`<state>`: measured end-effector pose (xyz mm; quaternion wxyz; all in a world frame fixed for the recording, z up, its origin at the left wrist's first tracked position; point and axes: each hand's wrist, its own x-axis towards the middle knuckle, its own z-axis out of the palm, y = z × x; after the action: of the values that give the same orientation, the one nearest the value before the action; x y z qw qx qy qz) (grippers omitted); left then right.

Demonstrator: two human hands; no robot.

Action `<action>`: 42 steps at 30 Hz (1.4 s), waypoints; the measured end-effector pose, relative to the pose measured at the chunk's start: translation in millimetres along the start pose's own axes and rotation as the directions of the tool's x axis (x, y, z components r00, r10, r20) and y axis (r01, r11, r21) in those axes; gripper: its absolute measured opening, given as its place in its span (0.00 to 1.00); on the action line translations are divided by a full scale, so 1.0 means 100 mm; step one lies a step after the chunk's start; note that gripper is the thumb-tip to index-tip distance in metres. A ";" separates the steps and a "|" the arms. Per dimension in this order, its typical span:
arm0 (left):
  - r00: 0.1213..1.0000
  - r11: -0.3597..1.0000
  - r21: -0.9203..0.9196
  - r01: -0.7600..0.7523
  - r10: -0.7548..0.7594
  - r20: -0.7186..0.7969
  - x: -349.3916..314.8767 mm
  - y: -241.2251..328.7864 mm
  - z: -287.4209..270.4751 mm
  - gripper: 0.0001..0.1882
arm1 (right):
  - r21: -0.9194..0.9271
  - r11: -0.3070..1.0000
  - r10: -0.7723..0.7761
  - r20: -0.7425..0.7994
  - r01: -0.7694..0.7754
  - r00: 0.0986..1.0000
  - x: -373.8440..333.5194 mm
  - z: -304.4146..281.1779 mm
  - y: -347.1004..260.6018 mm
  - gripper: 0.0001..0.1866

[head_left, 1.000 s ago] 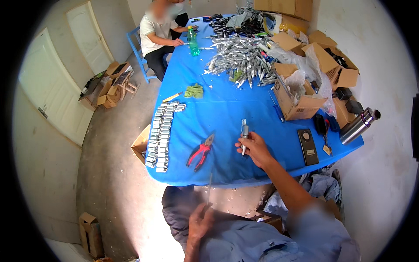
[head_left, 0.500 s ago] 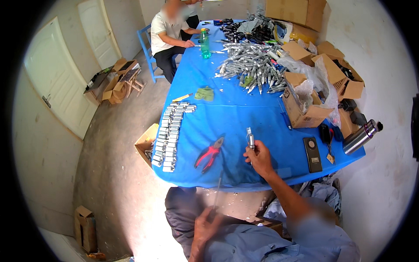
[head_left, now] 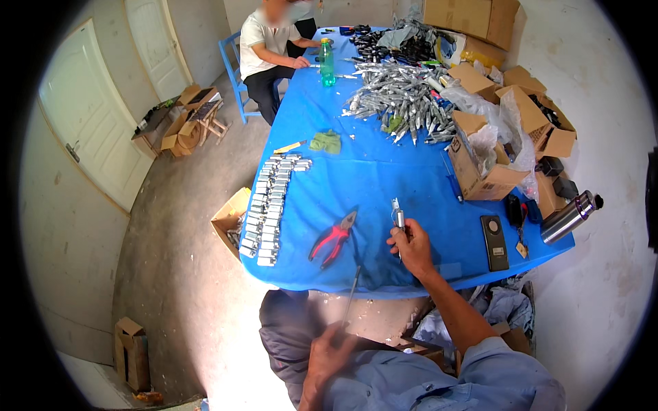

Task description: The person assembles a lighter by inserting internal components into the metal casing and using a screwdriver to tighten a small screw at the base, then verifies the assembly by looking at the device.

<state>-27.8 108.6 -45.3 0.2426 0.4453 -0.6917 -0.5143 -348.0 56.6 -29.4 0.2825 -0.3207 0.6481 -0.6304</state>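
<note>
My right hand (head_left: 415,252) is closed around a small silver metal part (head_left: 398,215), held upright over the near part of the blue-covered table (head_left: 384,179). Low in front of my body, my left hand (head_left: 327,355) grips a screwdriver-like tool with a long thin metal shaft (head_left: 352,294); its handle is hidden in my blurred fingers. The shaft points up past the table's near edge. Between the two hands and farther in lie red-handled pliers (head_left: 334,237), jaws pointing away. Similar silver parts (head_left: 271,212) stand in rows along the left side.
A large heap of silver pieces (head_left: 404,99) covers the far right, beside open cardboard boxes (head_left: 488,179). A steel flask (head_left: 567,218) and a dark phone-like device (head_left: 494,243) sit at right. A green bottle (head_left: 327,65) stands near a seated person (head_left: 269,58). A green cloth (head_left: 325,142) lies mid-table.
The shaft in my left hand has swung slightly to the right. My right hand keeps its grip on the silver part, nearly still. The whole view has shifted a little.
</note>
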 end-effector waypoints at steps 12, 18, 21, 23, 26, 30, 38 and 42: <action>0.971 0.927 0.325 -0.187 0.225 -0.084 0.56 0.74 -0.18 0.26 | 0.104 0.974 -0.211 0.118 0.200 0.970 -0.04 0.02 -0.27 0.16; 0.867 0.728 0.635 -0.256 0.464 -0.183 1.46 1.07 -0.17 0.22 | 0.276 0.955 -0.168 0.190 0.111 0.967 0.11 0.16 -0.46 0.17; 0.874 0.660 0.718 -0.220 0.460 -0.155 1.78 1.08 -0.24 0.18 | 0.302 0.951 -0.142 0.248 0.063 0.958 0.25 0.22 -0.51 0.16; 0.870 0.636 0.722 -0.272 0.483 -0.098 1.93 1.07 -0.31 0.16 | 0.305 0.952 -0.123 0.289 0.031 0.949 0.34 0.23 -0.50 0.17; 0.826 0.688 0.624 -0.372 0.552 -0.115 2.01 1.23 -0.35 0.14 | 0.347 0.938 -0.128 0.353 -0.002 0.927 0.47 0.32 -0.48 0.17; 0.926 0.937 0.112 -0.331 0.346 -0.155 2.25 1.45 -0.17 0.17 | 0.386 0.921 -0.142 0.451 -0.050 0.881 0.67 0.40 -0.44 0.17; 0.972 0.896 -0.383 -0.223 0.234 -0.019 2.72 1.41 0.08 0.12 | 0.313 0.935 -0.039 0.559 -0.167 0.828 1.02 0.34 -0.46 0.14; 0.942 0.923 -0.191 -0.333 0.319 -0.102 2.86 1.28 0.20 0.10 | 0.329 0.933 -0.048 0.511 -0.144 0.858 1.10 0.35 -0.36 0.14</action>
<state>-229.7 -119.2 31.0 0.3929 0.3140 -0.6906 -0.5197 -388.6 -50.2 9.1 0.5131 -0.4032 0.4326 -0.6221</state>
